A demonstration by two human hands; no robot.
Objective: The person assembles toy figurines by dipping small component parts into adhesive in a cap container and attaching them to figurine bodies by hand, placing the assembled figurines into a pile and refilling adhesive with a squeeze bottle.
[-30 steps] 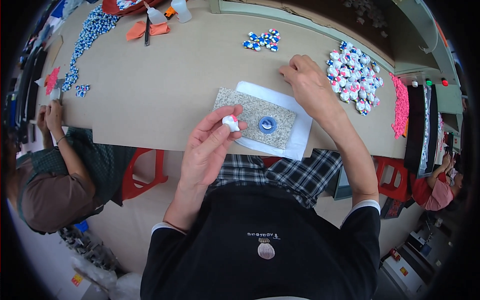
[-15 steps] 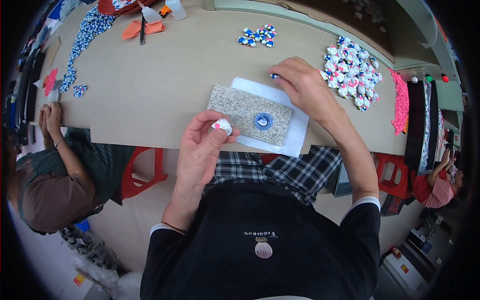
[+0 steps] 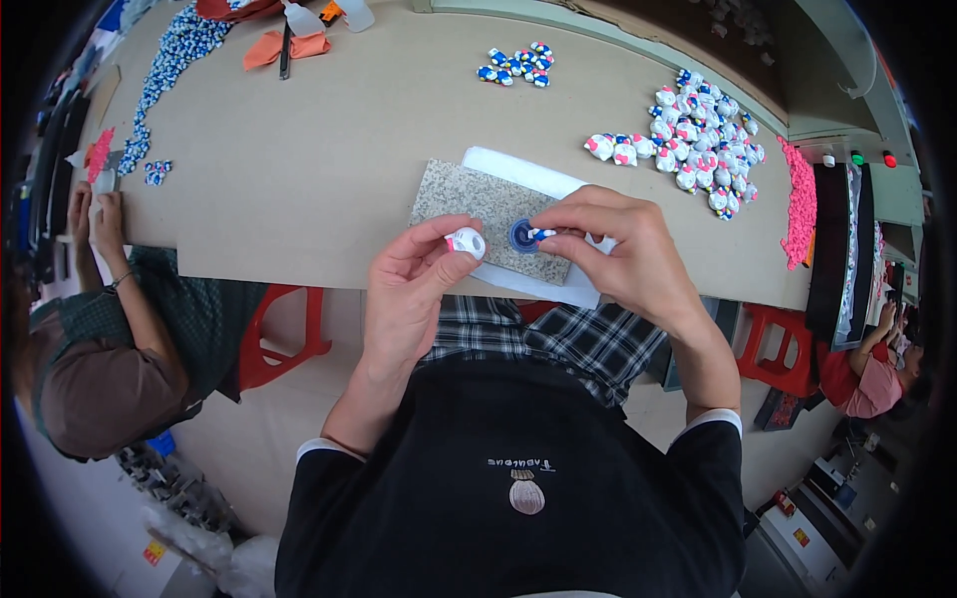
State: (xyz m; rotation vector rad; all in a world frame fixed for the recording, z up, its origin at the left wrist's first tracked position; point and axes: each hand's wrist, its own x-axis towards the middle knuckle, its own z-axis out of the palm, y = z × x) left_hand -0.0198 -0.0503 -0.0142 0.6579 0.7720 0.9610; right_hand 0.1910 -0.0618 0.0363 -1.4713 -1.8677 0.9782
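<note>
My left hand [image 3: 407,289] pinches a small white figurine head [image 3: 467,242] with a pink patch, its dark round hole turned toward the right. In the fingertips of my right hand [image 3: 633,244] is a small blue-and-white figurine body [image 3: 542,235]. That piece is at the rim of a shallow blue round cap [image 3: 517,246]; whether it touches what is inside I cannot tell. The cap stands on a speckled grey stone slab [image 3: 449,191], which lies on a folded white cloth [image 3: 523,171] by the table's near edge.
Assembled white figurines [image 3: 698,149] lie heaped at the right, beside pink bits [image 3: 797,204]. A few blue-and-white bodies [image 3: 515,65] sit at the back. Many more small blue pieces [image 3: 179,55], an orange cloth [image 3: 264,50] and bottles [image 3: 302,18] are farther left, near another person's hands [image 3: 100,214].
My right hand has come from the back right, near the heap, down to the blue cap with the figurine body. The left hand has turned the head so its hole shows.
</note>
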